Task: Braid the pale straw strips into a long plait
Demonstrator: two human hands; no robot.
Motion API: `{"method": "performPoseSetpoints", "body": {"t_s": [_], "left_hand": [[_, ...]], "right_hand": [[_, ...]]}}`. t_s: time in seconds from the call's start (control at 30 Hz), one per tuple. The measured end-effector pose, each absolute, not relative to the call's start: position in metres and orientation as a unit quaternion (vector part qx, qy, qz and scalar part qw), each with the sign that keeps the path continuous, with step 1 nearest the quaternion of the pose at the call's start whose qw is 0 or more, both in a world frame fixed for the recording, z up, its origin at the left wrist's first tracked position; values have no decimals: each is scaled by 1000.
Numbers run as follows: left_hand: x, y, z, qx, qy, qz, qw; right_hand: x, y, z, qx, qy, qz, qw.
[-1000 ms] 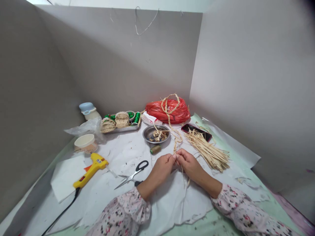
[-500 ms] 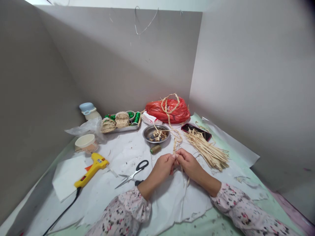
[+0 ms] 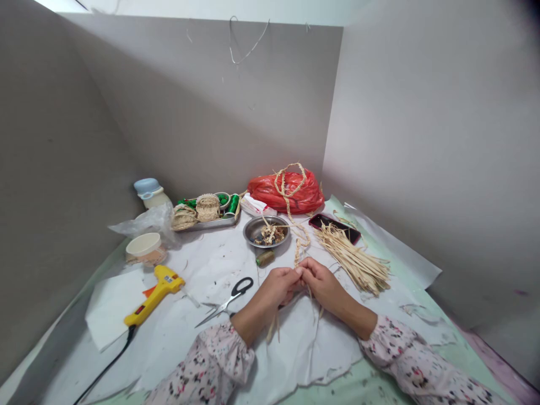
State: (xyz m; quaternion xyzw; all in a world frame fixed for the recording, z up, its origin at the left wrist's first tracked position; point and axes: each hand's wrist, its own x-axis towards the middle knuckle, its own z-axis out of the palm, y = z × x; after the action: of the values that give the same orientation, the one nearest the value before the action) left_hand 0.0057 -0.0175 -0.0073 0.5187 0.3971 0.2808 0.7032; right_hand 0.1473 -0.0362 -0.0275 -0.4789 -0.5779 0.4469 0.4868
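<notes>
A pale straw braid runs from a loop on the red plastic bag down to my hands. My left hand and my right hand meet at its lower end, fingertips together, both pinching the braid. Loose strands hang below, some under my left hand and some under my right. A bundle of dry straw lies to the right of my right hand, partly over a dark phone. Black-handled scissors lie left of my left hand.
A metal bowl of scraps stands beyond my hands, with a thread spool before it. On the left are a yellow glue gun, a paper cup, a blue-capped bottle and a tray of braided pieces. Grey panels surround the table.
Some loose strands now hang below my left hand, where none showed before. Both hands still pinch the braid, and the whole view has shifted slightly.
</notes>
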Motion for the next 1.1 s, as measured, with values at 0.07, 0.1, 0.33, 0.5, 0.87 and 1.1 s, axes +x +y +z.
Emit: {"method": "performPoseSetpoints", "body": {"t_s": [0.07,0.1,0.33,0.5,0.87,1.1], "left_hand": [[5,-18,-3,510,391,278,714],[4,-19,-2,507,388,279,717],[6,-19,-2,517,401,303,693],[8,-18,-4,519,427,322,667],[6,-15,-11,548,466,338,607],[5,-14,-14,548,479,341,594]], "right_hand": [[147,-37,-27,-477,-580,446,488],[147,-37,-27,-473,-582,444,490],[151,-35,-27,-466,-583,460,481],[155,-36,-25,-471,-639,397,461],[155,-39,-20,-553,-662,282,419],[154,-40,-22,-574,-645,277,422]]}}
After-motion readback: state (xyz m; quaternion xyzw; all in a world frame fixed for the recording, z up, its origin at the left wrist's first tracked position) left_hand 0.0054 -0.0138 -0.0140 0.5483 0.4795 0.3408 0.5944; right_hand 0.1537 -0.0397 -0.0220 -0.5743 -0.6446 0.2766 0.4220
